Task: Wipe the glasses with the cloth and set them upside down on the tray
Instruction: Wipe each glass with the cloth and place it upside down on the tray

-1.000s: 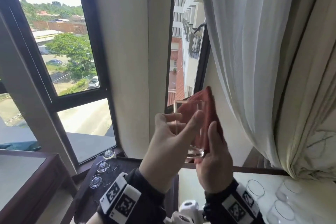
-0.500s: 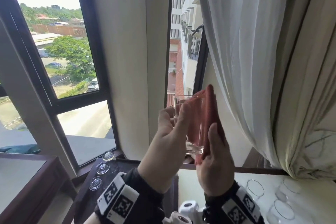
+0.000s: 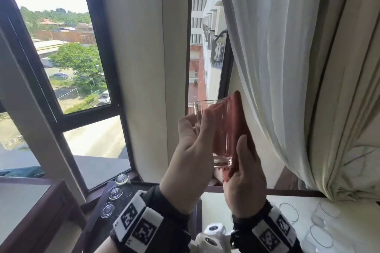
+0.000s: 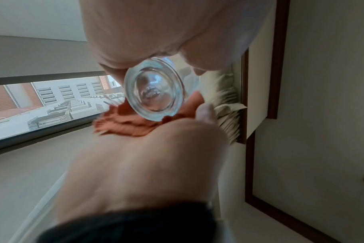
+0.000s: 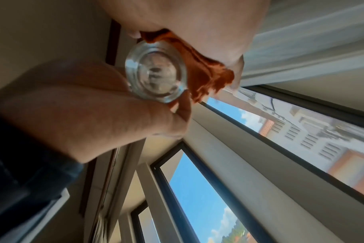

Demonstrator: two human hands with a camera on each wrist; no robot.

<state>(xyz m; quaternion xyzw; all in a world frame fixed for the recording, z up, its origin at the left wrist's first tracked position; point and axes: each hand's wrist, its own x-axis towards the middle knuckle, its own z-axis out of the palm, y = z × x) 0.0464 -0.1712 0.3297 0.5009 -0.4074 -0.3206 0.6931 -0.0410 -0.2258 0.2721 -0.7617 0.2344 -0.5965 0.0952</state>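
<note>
Fingers [image 3: 186, 127] of the left hand [image 3: 188, 162] curl round the near side of a clear glass [image 3: 213, 131], thumb laid up along its wall, holding it raised and mouth-up in front of the window [image 3: 67, 63]. Against the glass's far side the right hand [image 3: 243, 178] presses a red cloth [image 3: 236, 123], its thumb on the near face of the cloth and its fingers hidden behind, so the cloth is gripped between hand and glass. From the left wrist the thick round base of the glass [image 4: 154, 89] shows end-on, with the cloth [image 4: 123, 123] bunched just beside it; from the right wrist the same base [image 5: 156, 74] sits touching the cloth [image 5: 208, 72]. Below the left fingers, three glasses [image 3: 115, 192] stand upside down in a row on a dark tray [image 3: 96, 224]. Below the right fingers, upright glasses [image 3: 289, 211] wait on a pale counter [image 3: 213, 203]. A white curtain [image 3: 277, 57] hangs just beyond the cloth.
</note>
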